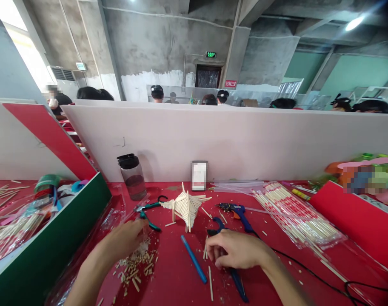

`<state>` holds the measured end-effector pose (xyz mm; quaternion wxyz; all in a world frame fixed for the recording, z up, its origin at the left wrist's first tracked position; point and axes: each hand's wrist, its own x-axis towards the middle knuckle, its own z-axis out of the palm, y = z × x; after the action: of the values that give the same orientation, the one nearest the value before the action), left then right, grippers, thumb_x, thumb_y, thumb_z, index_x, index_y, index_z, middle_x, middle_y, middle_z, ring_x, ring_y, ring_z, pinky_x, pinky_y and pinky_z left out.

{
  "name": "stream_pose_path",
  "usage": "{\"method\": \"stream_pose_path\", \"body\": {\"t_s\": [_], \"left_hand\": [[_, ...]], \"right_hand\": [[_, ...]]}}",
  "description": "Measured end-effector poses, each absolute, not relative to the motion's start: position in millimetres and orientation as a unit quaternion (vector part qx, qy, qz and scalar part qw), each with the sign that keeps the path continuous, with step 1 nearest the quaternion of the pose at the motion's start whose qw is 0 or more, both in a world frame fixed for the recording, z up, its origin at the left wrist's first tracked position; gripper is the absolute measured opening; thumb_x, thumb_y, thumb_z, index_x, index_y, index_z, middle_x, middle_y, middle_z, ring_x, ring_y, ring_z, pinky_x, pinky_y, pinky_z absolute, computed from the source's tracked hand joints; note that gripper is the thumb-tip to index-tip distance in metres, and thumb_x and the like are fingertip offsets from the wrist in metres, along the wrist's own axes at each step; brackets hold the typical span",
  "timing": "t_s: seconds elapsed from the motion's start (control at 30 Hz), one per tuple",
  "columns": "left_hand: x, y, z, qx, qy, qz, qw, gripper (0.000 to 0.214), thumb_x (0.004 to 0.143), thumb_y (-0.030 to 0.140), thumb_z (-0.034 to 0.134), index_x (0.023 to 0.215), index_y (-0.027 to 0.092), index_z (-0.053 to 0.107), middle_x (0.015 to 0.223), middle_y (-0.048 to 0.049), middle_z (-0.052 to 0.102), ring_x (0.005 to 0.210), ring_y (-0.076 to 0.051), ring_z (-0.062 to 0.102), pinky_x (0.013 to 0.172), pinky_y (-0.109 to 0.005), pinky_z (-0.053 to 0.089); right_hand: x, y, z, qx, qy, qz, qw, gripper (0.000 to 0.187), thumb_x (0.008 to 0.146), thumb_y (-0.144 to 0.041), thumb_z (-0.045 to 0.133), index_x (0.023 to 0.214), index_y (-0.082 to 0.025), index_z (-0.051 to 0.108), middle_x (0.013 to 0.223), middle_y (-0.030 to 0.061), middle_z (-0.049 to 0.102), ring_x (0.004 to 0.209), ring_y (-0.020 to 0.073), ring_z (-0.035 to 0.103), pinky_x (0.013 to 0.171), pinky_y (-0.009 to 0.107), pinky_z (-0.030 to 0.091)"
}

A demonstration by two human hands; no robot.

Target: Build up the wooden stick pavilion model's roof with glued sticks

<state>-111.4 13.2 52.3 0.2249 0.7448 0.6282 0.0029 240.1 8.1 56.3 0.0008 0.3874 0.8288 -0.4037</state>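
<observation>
Table (309, 263) red and littered under both hands; worth brushing a bare patch beneath the pinch before setting anything down. Stick packs (296, 212) well off to the right of the right hand (237, 250), clear of the work. Model (185, 206) just beyond the two hands and between them, propped on its stick legs; probably best not nudged while a piece is being readied. Glue gun (237, 211) just beyond the right hand, cord (309, 272) trailing past the wrist: mind nozzle and cord alike. Cutters (238, 282) partly under the right palm, blue handle poking out toward the body. Pliers (147, 212) just beyond the left hand (126, 240). Rod (194, 259), blue, between the hands, nearer the right. Offcuts (138, 263) heaped beneath the left hand, fingers curled down onto the heap; cannot tell whether anything is pinched there. Right fingertips drawn nearly together at their left end, seemingly on a short stick (206, 251), upright against the table. Likely wise to pinch lightly near the stick's middle and keep the wrist off the cutters.
</observation>
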Motion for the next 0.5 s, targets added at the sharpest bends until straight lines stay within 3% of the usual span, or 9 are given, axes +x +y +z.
{"method": "stream_pose_path", "body": {"t_s": [0.17,0.3,0.5], "left_hand": [[-117,10,47,0.745,0.621,-0.010,0.244,0.027,0.071,0.011,0.057,0.091,0.024,0.070,0.084,-0.0068,0.075,0.076,-0.027,0.070,0.061,-0.029,0.038],[-113,8,43,0.770,0.573,0.015,0.281,0.031,0.061,0.007,0.056,0.080,0.026,0.072,0.078,-0.0030,0.074,0.072,-0.024,0.066,0.060,-0.028,0.038],[-102,7,41,0.776,0.567,0.016,0.274,0.026,0.054,0.008,0.057,0.068,0.025,0.070,0.071,-0.0012,0.071,0.066,-0.022,0.058,0.056,-0.026,0.036]], "right_hand": [[247,5,62,0.384,0.838,-0.388,0.012,0.041,0.077,0.002,0.045,0.094,-0.025,0.072,0.077,-0.0026,0.076,0.067,0.0136,0.070,0.062,0.020,0.044],[247,1,63,0.383,0.847,-0.367,-0.029,0.047,0.075,0.004,0.042,0.096,-0.026,0.071,0.086,-0.0018,0.077,0.074,0.0148,0.070,0.064,0.021,0.044],[242,-4,72,0.370,0.856,-0.362,-0.004,0.007,0.075,-0.019,0.075,0.077,-0.024,0.071,0.071,-0.0032,0.069,0.067,0.0166,0.061,0.058,0.023,0.036]]}}
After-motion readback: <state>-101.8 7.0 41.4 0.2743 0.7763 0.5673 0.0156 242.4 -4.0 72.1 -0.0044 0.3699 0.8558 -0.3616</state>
